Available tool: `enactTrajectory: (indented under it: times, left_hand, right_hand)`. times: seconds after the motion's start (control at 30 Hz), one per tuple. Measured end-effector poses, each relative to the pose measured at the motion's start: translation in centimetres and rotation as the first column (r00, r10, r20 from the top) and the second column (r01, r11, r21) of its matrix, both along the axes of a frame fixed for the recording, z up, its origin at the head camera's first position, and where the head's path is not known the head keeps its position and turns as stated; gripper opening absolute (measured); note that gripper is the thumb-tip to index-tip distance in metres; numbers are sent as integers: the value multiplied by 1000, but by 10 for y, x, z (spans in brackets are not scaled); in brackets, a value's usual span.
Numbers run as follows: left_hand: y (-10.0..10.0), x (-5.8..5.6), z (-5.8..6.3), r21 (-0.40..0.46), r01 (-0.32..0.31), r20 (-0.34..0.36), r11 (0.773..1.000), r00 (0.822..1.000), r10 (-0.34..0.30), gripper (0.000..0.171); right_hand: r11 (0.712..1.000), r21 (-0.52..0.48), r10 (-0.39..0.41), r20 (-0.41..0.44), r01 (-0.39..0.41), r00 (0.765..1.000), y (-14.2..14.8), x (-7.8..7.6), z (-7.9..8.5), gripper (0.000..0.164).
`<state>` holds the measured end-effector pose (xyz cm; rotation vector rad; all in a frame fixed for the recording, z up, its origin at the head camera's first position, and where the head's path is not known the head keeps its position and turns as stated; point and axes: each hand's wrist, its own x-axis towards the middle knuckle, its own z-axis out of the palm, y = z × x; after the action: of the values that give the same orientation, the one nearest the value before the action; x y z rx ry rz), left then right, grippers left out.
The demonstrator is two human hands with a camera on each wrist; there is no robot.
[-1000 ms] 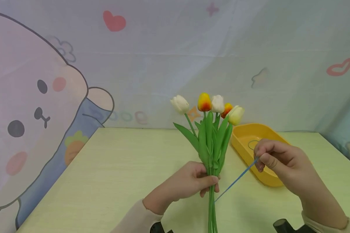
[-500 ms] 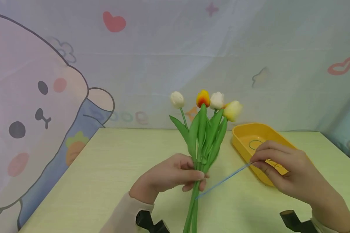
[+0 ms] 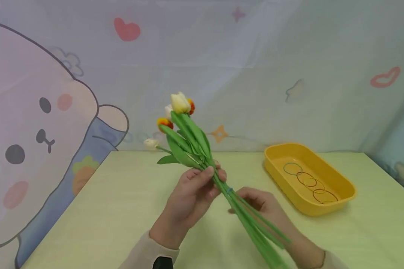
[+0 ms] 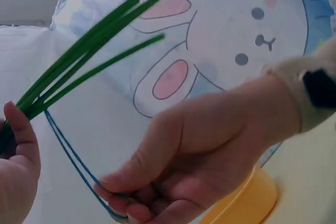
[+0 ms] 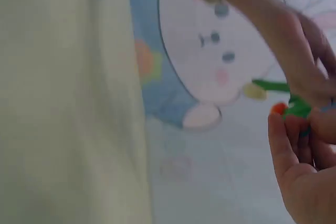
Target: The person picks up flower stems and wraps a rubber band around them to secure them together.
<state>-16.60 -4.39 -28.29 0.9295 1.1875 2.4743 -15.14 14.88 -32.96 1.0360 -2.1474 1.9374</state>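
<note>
A bunch of tulips (image 3: 188,138), white, pale yellow and orange-red with green leaves, leans to the upper left in the head view. My left hand (image 3: 192,198) grips its stems just below the leaves, thumb across the front. A blue rubber band (image 3: 230,190) lies around the stems below that hand. In the left wrist view the same rubber band (image 4: 71,153) stretches as a loop from the stems (image 4: 89,51) to my right hand (image 4: 184,156), whose curled fingers and thumb pinch it. Behind the lower stems in the head view, my right hand (image 3: 262,205) is partly hidden.
A yellow tray (image 3: 279,183) stands on the right side of the pale table (image 3: 138,209). Several rubber bands, green, red and yellow, lie inside, among them a green rubber band (image 3: 293,169). A cartoon-printed cloth (image 3: 202,56) hangs behind the table.
The bunch has tipped over to the left, its stem ends swinging right. My right hand has moved from near the tray to behind the stems, bringing the blue rubber band along.
</note>
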Motion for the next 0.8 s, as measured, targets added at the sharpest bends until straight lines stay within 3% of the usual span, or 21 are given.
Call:
enactTrajectory:
  times: [0.07,0.13,0.2,0.27,0.37,0.4,0.43,0.5,0.53,0.57,0.6,0.63,0.67,0.7,0.73,0.8]
  left_hand:
    - [2,-1,-2,6,-162,3,987,987,162,11]
    - [2,-5,-5,-25,-336,-54,942,941,334,13]
    - [2,-10,-9,-67,-492,-164,868,864,476,14]
    - [2,-17,-15,-103,-621,-299,777,765,571,15]
    - [0,-28,-23,-116,-752,-517,649,603,607,12]
    - [0,-31,-26,-121,-778,-575,617,561,596,10]
    - [-1,-34,-28,-129,-795,-621,592,531,577,9]
    - [-1,-38,-32,-169,-810,-686,561,506,524,8]
    - [-1,-38,-32,-207,-809,-705,550,513,490,8]
    - [-2,-37,-32,-265,-798,-708,541,542,453,10]
    - [-2,-36,-31,-330,-778,-696,535,584,419,12]
    - [-2,-34,-29,-400,-744,-671,535,636,382,15]
    - [-3,-32,-26,-466,-692,-632,551,696,340,18]
    - [-4,-30,-23,-523,-629,-584,576,756,295,21]
    - [-5,-27,-19,-564,-547,-518,619,818,250,22]
    - [-7,-22,-13,-582,-355,-376,731,915,145,24]
  right_hand:
    - [996,-75,71,209,-57,975,-19,16,-6,17]
    - [986,-140,134,303,-94,944,-32,31,-10,26]
    - [984,-157,131,334,-82,934,-37,43,-8,27]
    - [986,-149,114,284,-73,952,-34,50,-1,23]
    - [997,-79,37,189,-22,981,-17,55,17,12]
    - [998,-57,15,158,-6,987,-9,56,24,11]
    - [999,-44,8,113,-3,994,-1,56,29,13]
    - [1000,-13,-24,30,24,999,15,55,40,18]
    - [999,-18,-34,-14,34,999,22,53,44,21]
    - [999,-19,-45,-75,44,996,29,51,47,23]
    - [998,-47,-44,-140,38,989,36,46,49,23]
    - [996,-82,-42,-214,25,976,43,40,50,23]
    - [994,-108,-58,-267,30,962,49,34,52,21]
    - [989,-144,-69,-314,25,947,55,27,52,20]
    - [984,-179,-78,-354,14,932,60,20,51,18]
    - [975,-223,-105,-407,12,907,68,5,48,13]
